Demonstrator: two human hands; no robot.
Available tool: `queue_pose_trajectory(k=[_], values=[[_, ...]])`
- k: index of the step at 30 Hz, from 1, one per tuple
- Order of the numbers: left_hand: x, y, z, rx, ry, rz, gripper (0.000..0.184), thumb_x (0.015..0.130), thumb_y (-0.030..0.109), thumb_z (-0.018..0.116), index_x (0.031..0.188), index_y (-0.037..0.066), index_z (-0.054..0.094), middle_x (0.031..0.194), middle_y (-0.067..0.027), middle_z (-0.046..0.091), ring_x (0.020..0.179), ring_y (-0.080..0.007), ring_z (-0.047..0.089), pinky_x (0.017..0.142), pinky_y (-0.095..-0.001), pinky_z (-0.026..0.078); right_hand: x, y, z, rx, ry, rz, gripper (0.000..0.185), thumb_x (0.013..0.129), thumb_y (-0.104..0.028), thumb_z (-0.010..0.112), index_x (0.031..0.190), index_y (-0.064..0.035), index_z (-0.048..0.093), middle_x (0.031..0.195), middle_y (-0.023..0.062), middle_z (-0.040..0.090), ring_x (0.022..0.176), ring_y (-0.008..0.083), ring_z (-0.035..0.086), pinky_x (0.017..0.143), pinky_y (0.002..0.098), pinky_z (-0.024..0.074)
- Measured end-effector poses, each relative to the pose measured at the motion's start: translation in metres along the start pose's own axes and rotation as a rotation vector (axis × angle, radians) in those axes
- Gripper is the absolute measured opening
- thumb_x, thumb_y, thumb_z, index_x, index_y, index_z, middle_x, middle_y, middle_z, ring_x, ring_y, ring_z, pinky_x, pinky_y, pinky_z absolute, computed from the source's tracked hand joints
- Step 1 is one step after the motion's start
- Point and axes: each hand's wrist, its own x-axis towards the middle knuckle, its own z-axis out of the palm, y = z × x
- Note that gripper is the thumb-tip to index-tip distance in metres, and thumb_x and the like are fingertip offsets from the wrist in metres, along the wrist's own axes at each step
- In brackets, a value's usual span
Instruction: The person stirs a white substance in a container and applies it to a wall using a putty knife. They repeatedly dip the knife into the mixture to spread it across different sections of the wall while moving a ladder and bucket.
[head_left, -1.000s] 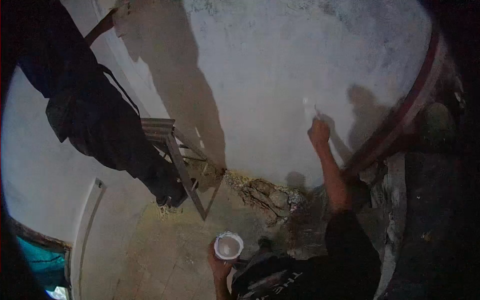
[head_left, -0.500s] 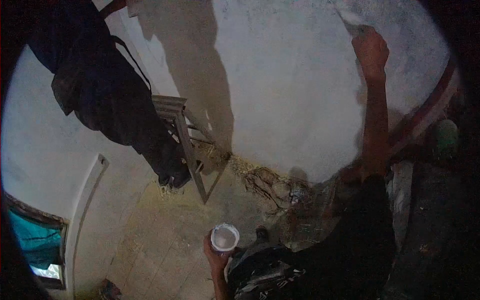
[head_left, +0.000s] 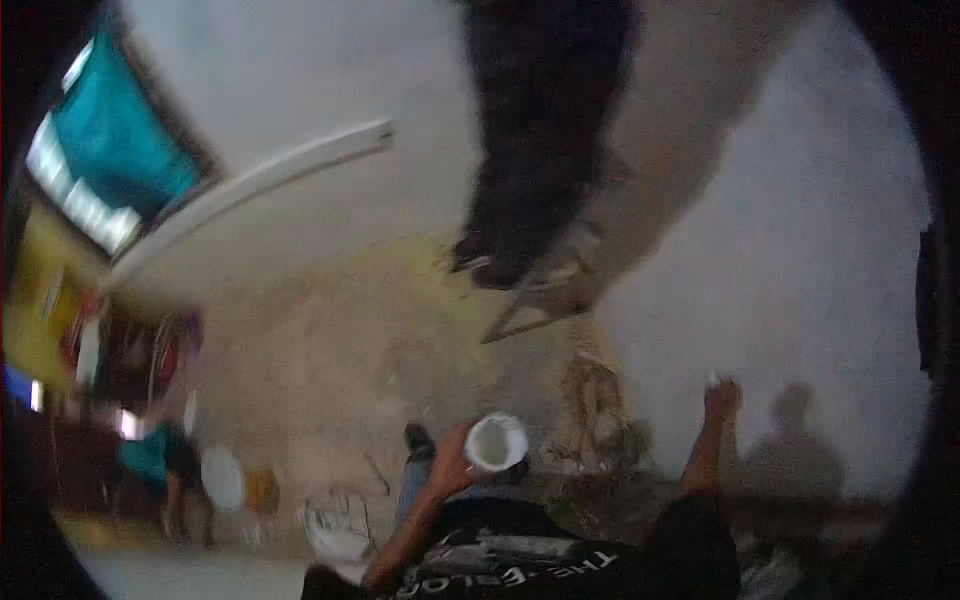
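Observation:
My left hand (head_left: 452, 462) is wrapped round a white tub (head_left: 497, 443), held upright in front of my body. Inside the tub is something pale. My right hand (head_left: 721, 397) is closed, out to the right near the pale wall (head_left: 800, 270). Only a small whitish bit of the putty knife (head_left: 713, 379) shows above its fingers; the rest is hidden or blurred. My right arm is lower than my co-worker's dark-clothed legs (head_left: 540, 130).
A metal stool or stepladder (head_left: 535, 318), blurred, stands by the co-worker's feet. Rubble (head_left: 595, 400) lies along the wall's foot. A teal-covered window (head_left: 120, 130) is at upper left. Another person in teal (head_left: 150, 455) is at lower left, near several containers, including a white bucket (head_left: 222, 478).
My view has swung left, bringing in the window, the second person and the containers. My right hand has come down from high on the wall. The tub stays in my left hand.

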Motion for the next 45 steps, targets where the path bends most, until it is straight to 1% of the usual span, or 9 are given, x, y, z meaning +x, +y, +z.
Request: queue_pose_trajectory(k=[1,2,4,13,15,22,28,36,45], values=[[0.004,0.002,-0.003,-0.03,0.014,-0.022,0.089,0.058,0.038,0.088,0.132,0.006,0.048,0.126,-0.0173,0.056,0.118,-0.036,0.053,0.098,-0.0468,0.043,-0.004,-0.001,0.036,0.371,-0.237,0.084,0.05,0.088,-0.033,0.061,0.125,-0.0002,0.056,0.124,0.0218,0.058,0.119,0.0334,0.054,0.105,0.0411,0.0382],[0.002,0.004,-0.004,-0.06,0.015,-0.028,0.089,0.058,0.037,0.088,0.133,0.007,0.048,0.127,-0.017,0.055,0.119,-0.0361,0.052,0.099,-0.0468,0.042,-0.03,-0.042,-0.032,0.152,-0.448,0.188,0.043,0.089,-0.029,0.056,0.121,-0.0013,0.058,0.122,0.0219,0.059,0.114,0.0329,0.056,0.102,0.0379,0.0415],[0.0,-0.019,-0.004,0.036,0.105,0.007,0.09,0.059,0.037,0.087,0.134,0.007,0.048,0.128,-0.0162,0.055,0.12,-0.0359,0.051,0.101,-0.047,0.04,-0.074,-0.081,-0.046,0.372,-0.202,0.095,0.034,0.087,-0.026,0.057,0.11,-0.0005,0.061,0.107,0.0174,0.065,0.1,0.0329,0.061,0.093,0.0396,0.046],[-0.042,-0.09,-0.133,-0.095,0.393,-0.13,0.091,0.052,0.032,0.09,0.13,0.006,0.05,0.127,-0.0169,0.054,0.118,-0.0354,0.052,0.099,-0.0453,0.041,-0.161,-0.401,-0.213,0.998,-0.744,-0.148,0.033,0.082,-0.016,0.069,0.107,0.0048,0.066,0.092,0.0199,0.069,0.09,0.0348,0.064,0.087,0.043,0.0459],[-0.052,-0.091,-0.185,-0.014,0.555,-0.146,0.088,0.053,0.03,0.09,0.128,0.005,0.051,0.125,-0.0172,0.055,0.114,-0.0358,0.054,0.096,-0.0448,0.043,-0.157,-0.479,-0.261,1.371,-0.542,-0.407,0.036,0.083,-0.016,0.069,0.112,0.0032,0.064,0.083,0.0135,0.068,0.075,0.0271,0.064,0.074,0.0375,0.0495],[-0.068,-0.136,-0.321,0.18,0.893,-0.17,0.083,0.055,0.029,0.089,0.126,0.005,0.052,0.116,-0.0158,0.058,0.109,-0.0353,0.056,0.093,-0.0438,0.045,-0.114,-0.609,-0.573,1.852,-1.356,-0.303,0.025,0.093,-0.016,0.06,0.108,0.0029,0.058,0.068,0.0068,0.061,0.038,0.0025,0.037,0.034,0.0186,0.0261],[-0.062,-0.159,-0.401,0.346,1.127,-0.108,0.087,0.056,0.033,0.089,0.127,0.003,0.05,0.114,-0.0165,0.06,0.106,-0.0354,0.058,0.092,-0.0445,0.045,-0.107,-0.65,-0.669,1.816,-1.775,-0.459,0.04,0.091,-0.015,0.058,0.123,0.0082,0.049,0.067,0.0141,0.061,0.037,0.0056,0.037,0.032,0.0201,0.0265],[-0.045,-0.225,-0.521,0.365,1.342,-0.148,0.088,0.057,0.033,0.091,0.128,0.002,0.049,0.117,-0.0151,0.059,0.111,-0.0305,0.058,0.094,-0.0412,0.046,-0.137,-0.792,-0.749,1.548,-1.857,-0.598,0.043,0.088,-0.017,0.057,0.119,0.0122,0.052,0.066,0.0143,0.061,0.035,0.005,0.037,0.028,0.0227,0.0269],[-0.073,-0.259,-0.568,0.547,1.563,-0.189,0.079,0.061,0.025,0.089,0.127,0.001,0.051,0.122,-0.0178,0.06,0.113,-0.0352,0.058,0.095,-0.0422,0.046,-0.178,-0.889,-0.781,1.264,-2.355,-0.826,0.048,0.093,-0.015,0.057,0.132,0.0072,0.04,0.088,0.0132,0.064,0.051,0.0091,0.054,0.038,0.024,0.0471]])
